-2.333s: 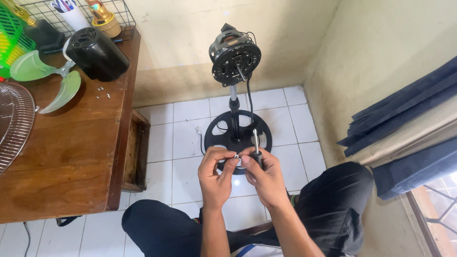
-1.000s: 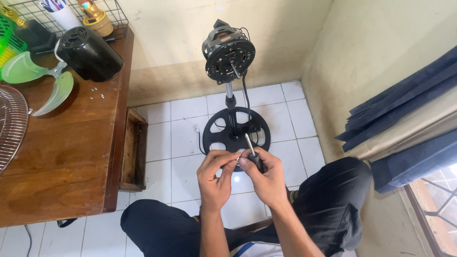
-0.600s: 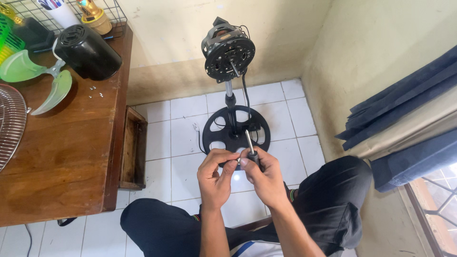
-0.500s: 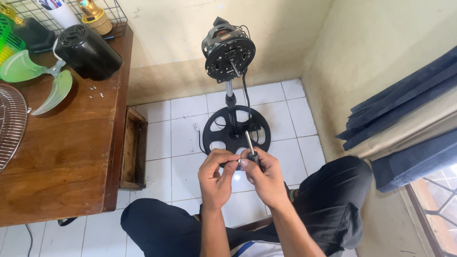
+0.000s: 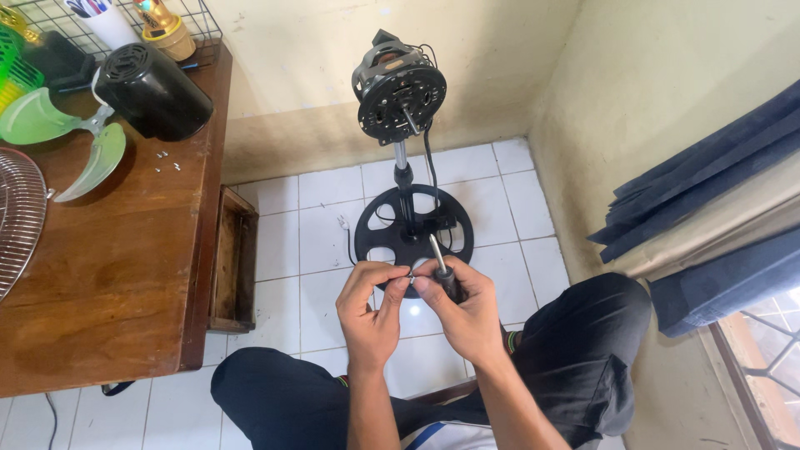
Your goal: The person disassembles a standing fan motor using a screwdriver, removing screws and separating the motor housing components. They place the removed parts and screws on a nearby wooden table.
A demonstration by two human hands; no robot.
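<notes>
Hands unmoved: right hand (image 5: pixel 467 308) grips screwdriver (image 5: pixel 443 271), maybe screw.

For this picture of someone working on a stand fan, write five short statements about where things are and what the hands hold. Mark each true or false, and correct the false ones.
1. The right hand holds a screwdriver. True.
2. The left hand rests flat on the wooden table. False: it is raised in front of the person, its fingertips meeting the right hand's around a small metal part.
3. The green fan blade is mounted on the motor. False: it lies on the table.
4. The black round base stands on the white tiled floor. True.
5. The black motor cover lies on the floor. False: it sits on the table.
</notes>
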